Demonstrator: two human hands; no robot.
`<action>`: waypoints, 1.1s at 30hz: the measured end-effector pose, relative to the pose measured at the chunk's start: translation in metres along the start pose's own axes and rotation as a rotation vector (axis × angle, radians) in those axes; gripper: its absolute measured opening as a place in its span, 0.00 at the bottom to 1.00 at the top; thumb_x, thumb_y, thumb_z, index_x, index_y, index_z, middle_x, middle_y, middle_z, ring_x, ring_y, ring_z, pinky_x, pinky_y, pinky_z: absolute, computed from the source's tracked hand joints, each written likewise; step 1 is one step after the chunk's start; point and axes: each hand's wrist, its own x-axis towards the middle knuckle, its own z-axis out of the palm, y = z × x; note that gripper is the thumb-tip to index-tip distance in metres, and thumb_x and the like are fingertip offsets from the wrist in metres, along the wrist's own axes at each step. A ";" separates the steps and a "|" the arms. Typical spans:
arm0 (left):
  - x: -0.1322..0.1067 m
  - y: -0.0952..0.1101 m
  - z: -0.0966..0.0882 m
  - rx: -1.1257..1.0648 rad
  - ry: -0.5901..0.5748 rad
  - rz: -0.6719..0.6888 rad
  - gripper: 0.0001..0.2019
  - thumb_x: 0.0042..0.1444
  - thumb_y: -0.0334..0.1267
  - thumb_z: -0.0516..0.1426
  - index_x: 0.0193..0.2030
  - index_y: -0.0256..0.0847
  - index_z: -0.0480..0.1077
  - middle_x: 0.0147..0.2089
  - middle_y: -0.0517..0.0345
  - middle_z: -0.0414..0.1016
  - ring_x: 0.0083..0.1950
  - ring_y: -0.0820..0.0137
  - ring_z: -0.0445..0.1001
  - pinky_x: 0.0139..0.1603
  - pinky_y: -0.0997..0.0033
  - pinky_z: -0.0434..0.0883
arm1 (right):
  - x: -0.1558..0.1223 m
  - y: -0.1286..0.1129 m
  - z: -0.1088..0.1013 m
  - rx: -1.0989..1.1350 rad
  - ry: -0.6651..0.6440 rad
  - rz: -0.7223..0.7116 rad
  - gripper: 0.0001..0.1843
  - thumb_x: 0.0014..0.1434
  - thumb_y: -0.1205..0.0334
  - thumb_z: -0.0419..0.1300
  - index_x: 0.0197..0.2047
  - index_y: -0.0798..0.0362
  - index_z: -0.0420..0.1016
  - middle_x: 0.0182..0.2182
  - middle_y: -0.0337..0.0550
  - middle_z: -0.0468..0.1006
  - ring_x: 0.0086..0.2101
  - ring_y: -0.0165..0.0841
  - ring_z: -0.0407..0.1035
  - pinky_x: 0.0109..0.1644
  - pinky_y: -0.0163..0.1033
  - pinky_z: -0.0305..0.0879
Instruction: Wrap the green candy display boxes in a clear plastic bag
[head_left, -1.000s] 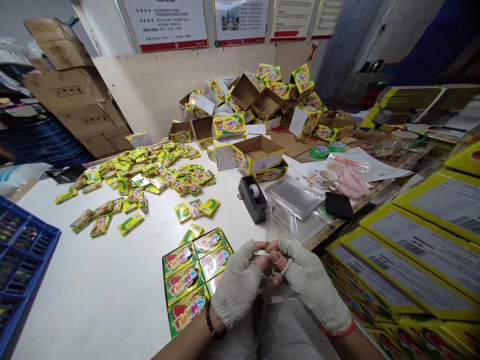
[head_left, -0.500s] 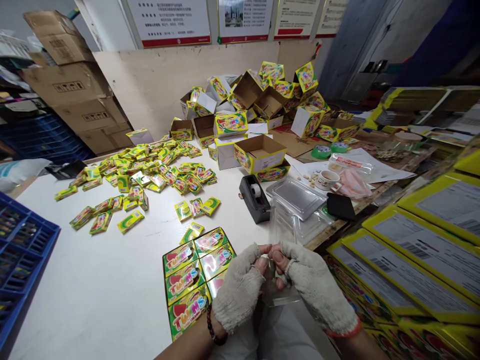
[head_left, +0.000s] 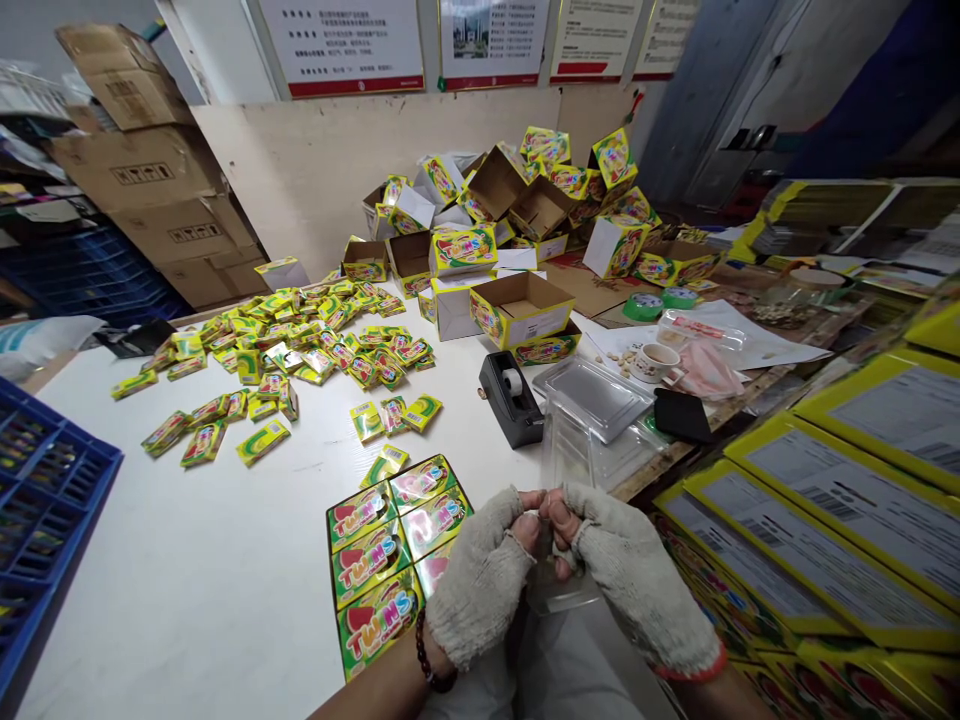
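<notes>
Both hands are in grey fingerless knit gloves, meeting right at the near edge of the white table [head_left: 225,560]. The left hand [head_left: 484,575] and right hand [head_left: 637,580] are pinched together on a small clear plastic piece [head_left: 559,590]. Looks like thin transparent film or a little see-through box, hard to tell which because it's glassy and barely catches light. Bare fingertips [head_left: 525,520] are curled in tight, thumbs and forefingers touching at the top of it, and the rest hangs below the knuckles.

Just left of the left hand sits a block of green and yellow packs with red "TWINS" lettering [head_left: 382,560], lined up flat by the near edge. Beyond the hands there's a stack of clear plastic trays [head_left: 592,395] near the right edge, with a black tape dispenser [head_left: 510,395] beside it. Loose yellow-green small packets [head_left: 300,350] are scattered toward the far left of the table, and open yellow cardboard boxes [head_left: 517,300] pile up at the far edge.
</notes>
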 end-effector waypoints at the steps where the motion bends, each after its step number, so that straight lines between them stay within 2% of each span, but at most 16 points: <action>1: 0.000 -0.001 -0.001 0.014 0.004 0.006 0.23 0.64 0.55 0.54 0.55 0.38 0.71 0.43 0.52 0.77 0.38 0.69 0.74 0.40 0.70 0.70 | 0.000 0.000 0.000 0.008 0.003 0.010 0.36 0.42 0.26 0.65 0.27 0.56 0.74 0.20 0.36 0.67 0.19 0.26 0.63 0.23 0.32 0.62; 3: -0.001 -0.001 -0.001 0.016 0.005 0.014 0.23 0.64 0.55 0.54 0.54 0.38 0.71 0.43 0.51 0.77 0.38 0.69 0.74 0.42 0.69 0.71 | 0.000 -0.001 0.001 0.040 0.000 0.032 0.36 0.41 0.27 0.66 0.28 0.56 0.74 0.20 0.35 0.65 0.20 0.26 0.62 0.23 0.32 0.63; 7: -0.001 0.003 0.002 -0.027 0.001 -0.011 0.23 0.62 0.56 0.56 0.52 0.38 0.71 0.40 0.52 0.77 0.36 0.69 0.74 0.39 0.69 0.70 | -0.002 -0.006 0.003 0.068 -0.019 0.060 0.35 0.39 0.27 0.67 0.29 0.55 0.74 0.20 0.36 0.66 0.21 0.26 0.61 0.23 0.33 0.63; 13: -0.001 0.014 0.011 -0.190 0.003 -0.045 0.27 0.48 0.52 0.69 0.47 0.35 0.70 0.33 0.57 0.75 0.31 0.74 0.71 0.35 0.73 0.68 | -0.004 -0.007 0.002 0.015 -0.005 0.055 0.35 0.40 0.27 0.65 0.24 0.55 0.70 0.18 0.37 0.66 0.21 0.27 0.61 0.23 0.33 0.61; 20: -0.002 0.011 0.009 -0.172 -0.017 -0.007 0.27 0.50 0.54 0.67 0.47 0.34 0.69 0.32 0.56 0.75 0.31 0.75 0.72 0.35 0.75 0.67 | -0.003 -0.006 0.002 0.004 -0.021 0.053 0.34 0.43 0.28 0.64 0.22 0.55 0.68 0.16 0.37 0.66 0.19 0.26 0.60 0.23 0.33 0.59; 27: -0.003 0.010 0.009 -0.154 0.001 -0.026 0.28 0.50 0.56 0.67 0.48 0.35 0.70 0.33 0.56 0.76 0.32 0.74 0.73 0.36 0.73 0.69 | -0.004 -0.008 0.003 0.013 -0.036 0.044 0.33 0.43 0.28 0.64 0.21 0.54 0.67 0.16 0.36 0.65 0.19 0.26 0.59 0.23 0.33 0.58; 33: -0.004 0.010 0.008 -0.134 0.010 -0.013 0.27 0.51 0.56 0.66 0.47 0.35 0.70 0.35 0.54 0.77 0.33 0.72 0.74 0.36 0.73 0.70 | -0.004 -0.004 0.001 -0.019 -0.021 0.041 0.33 0.45 0.29 0.64 0.22 0.54 0.70 0.17 0.37 0.66 0.20 0.26 0.61 0.23 0.32 0.59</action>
